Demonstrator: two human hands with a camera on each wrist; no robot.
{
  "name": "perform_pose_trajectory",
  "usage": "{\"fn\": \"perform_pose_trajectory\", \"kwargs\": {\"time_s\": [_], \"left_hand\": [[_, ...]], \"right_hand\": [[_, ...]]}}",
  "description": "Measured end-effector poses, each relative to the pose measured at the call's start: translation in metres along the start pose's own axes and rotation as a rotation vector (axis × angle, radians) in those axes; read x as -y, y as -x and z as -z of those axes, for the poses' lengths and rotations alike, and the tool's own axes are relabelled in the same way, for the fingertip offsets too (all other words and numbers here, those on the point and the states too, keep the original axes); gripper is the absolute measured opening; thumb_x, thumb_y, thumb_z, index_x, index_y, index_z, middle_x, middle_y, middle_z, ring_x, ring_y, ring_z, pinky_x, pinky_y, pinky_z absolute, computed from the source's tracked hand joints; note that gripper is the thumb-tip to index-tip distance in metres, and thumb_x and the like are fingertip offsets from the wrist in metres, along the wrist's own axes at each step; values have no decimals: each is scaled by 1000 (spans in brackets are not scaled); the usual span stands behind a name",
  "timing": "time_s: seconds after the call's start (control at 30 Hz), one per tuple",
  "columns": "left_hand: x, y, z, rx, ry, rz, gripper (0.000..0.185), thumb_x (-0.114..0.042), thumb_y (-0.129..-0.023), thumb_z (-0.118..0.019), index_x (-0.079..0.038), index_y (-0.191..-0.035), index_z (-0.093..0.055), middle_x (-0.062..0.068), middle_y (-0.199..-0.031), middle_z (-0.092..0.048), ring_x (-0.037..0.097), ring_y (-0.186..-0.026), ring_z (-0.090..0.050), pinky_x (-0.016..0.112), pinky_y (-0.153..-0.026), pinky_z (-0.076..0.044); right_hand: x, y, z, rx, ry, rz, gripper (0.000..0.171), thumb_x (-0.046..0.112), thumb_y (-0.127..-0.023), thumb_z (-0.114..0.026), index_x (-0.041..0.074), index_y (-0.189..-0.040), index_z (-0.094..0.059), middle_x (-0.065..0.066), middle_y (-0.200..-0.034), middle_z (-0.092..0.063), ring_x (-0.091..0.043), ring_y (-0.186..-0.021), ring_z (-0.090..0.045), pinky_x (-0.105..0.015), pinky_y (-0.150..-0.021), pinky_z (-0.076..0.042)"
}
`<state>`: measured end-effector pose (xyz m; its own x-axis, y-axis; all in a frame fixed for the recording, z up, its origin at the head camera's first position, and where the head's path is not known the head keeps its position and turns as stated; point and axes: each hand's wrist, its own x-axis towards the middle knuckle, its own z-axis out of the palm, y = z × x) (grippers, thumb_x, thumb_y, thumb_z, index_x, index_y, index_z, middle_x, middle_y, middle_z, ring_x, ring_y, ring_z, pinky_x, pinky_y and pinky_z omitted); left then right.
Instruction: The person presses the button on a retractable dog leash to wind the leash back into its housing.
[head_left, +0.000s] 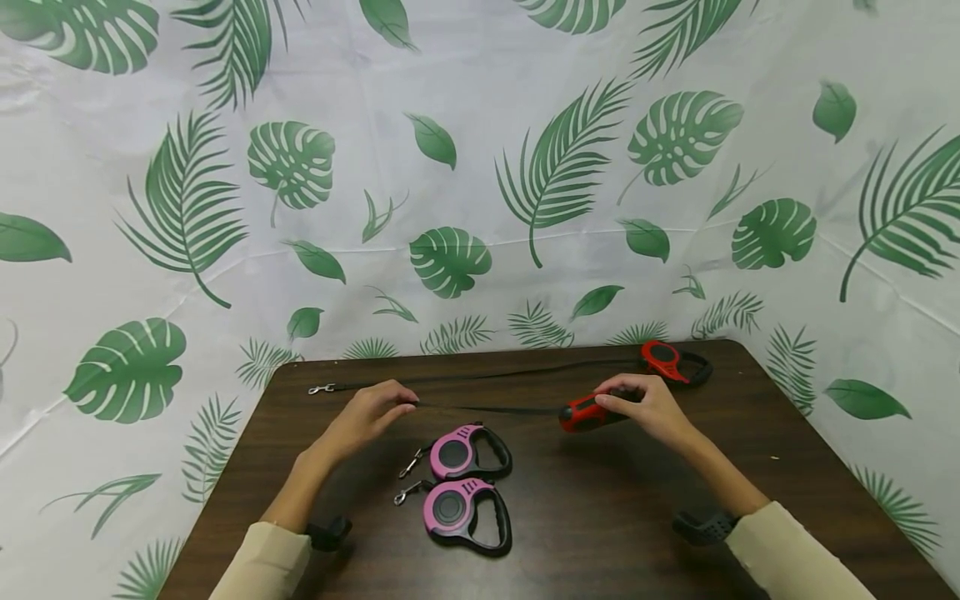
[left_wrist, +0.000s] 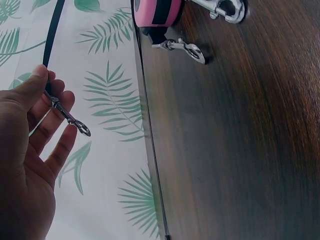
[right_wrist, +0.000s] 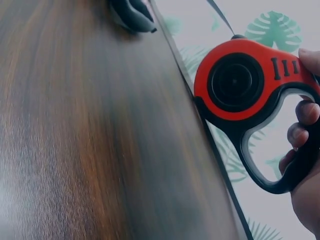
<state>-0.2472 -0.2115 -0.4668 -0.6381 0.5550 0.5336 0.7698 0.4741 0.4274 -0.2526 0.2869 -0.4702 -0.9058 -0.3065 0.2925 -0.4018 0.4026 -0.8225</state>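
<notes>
Red and black, the retractable leash (head_left: pixel 588 412) sits over the table's (head_left: pixel 600 517) middle, its handle gripped by the right hand (head_left: pixel 647 406). Its black strap (head_left: pixel 487 408) runs taut to the left hand (head_left: pixel 367 414), whose thumb and fingers pinch the metal clip (left_wrist: pixel 67 116). Two pink leashes (head_left: pixel 461 483) lie nearer; another red leash (head_left: pixel 671 362) lies behind.

bright, even light with soft shadows; head view bends at edges, wrist views slightly blurred.
</notes>
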Motion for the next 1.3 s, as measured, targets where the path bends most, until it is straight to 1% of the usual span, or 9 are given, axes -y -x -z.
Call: {"fn": "perform_pose_trajectory", "kwargs": {"time_s": [0.17, 0.37, 0.47, 0.63, 0.77, 0.97, 1.2, 1.3], "left_hand": [[-1, -2, -2, 10, 11, 8, 17, 5, -93, -76, 1, -109, -74, 6, -103, -75, 20, -96, -72, 43, -86, -61], [-3, -6, -4, 18, 17, -18, 20, 10, -90, -77, 2, -108, -74, 7, -102, -75, 21, -94, -73, 43, -84, -61], [-4, -8, -6, 22, 27, -21, 18, 8, -91, -76, 2, -108, -74, 7, -102, -76, 21, -94, -73, 42, -82, -61], [-4, -10, -9, 32, 30, -28, 14, 3, -95, -75, 1, -109, -75, 7, -102, -76, 19, -92, -72, 39, -80, -61], [-4, -11, -13, 33, 21, -30, 14, 3, -94, -76, 1, -108, -75, 7, -102, -76, 17, -89, -70, 36, -76, -59], [-6, -13, -16, 24, 28, -55, 14, 5, -93, -76, 2, -107, -75, 8, -100, -77, 18, -88, -71, 37, -76, -60], [-9, -16, -20, 42, 42, -28, 13, 1, -96, -75, 2, -109, -76, 9, -101, -77, 18, -90, -72, 36, -78, -60], [-10, -17, -22, 51, 42, -28, 12, 1, -97, -74, 2, -109, -76, 9, -101, -77, 19, -92, -73, 37, -79, -61]], "right_hand": [[3, -2, -7, -3, -26, 32, 11, 15, -98, -77, 13, -109, -81, 0, -105, -78, -17, -91, -67, -31, -76, -57], [6, -5, -14, 9, -56, 52, 12, 14, -98, -77, 12, -109, -81, -2, -105, -78, -17, -89, -67, -32, -74, -57], [6, -6, -18, 6, -57, 58, 13, 13, -98, -77, 12, -110, -81, -1, -105, -78, -17, -88, -67, -31, -73, -57], [4, -8, -23, -4, -51, 50, 12, 14, -97, -78, 13, -109, -81, -2, -104, -78, -17, -89, -66, -31, -74, -56], [3, -8, -27, -7, -52, 36, 11, 17, -97, -79, 14, -108, -81, -4, -104, -78, -19, -90, -65, -31, -76, -55], [6, -11, -31, -3, -51, 24, 11, 19, -98, -78, 16, -108, -81, -4, -105, -77, -19, -90, -65, -31, -76, -55], [10, -13, -35, 3, -66, 24, 12, 18, -98, -78, 14, -108, -81, -5, -105, -77, -20, -91, -65, -32, -77, -55], [13, -13, -37, 5, -71, 29, 11, 18, -98, -78, 14, -108, -81, -5, -104, -77, -21, -90, -65, -32, -76, -55]]}}
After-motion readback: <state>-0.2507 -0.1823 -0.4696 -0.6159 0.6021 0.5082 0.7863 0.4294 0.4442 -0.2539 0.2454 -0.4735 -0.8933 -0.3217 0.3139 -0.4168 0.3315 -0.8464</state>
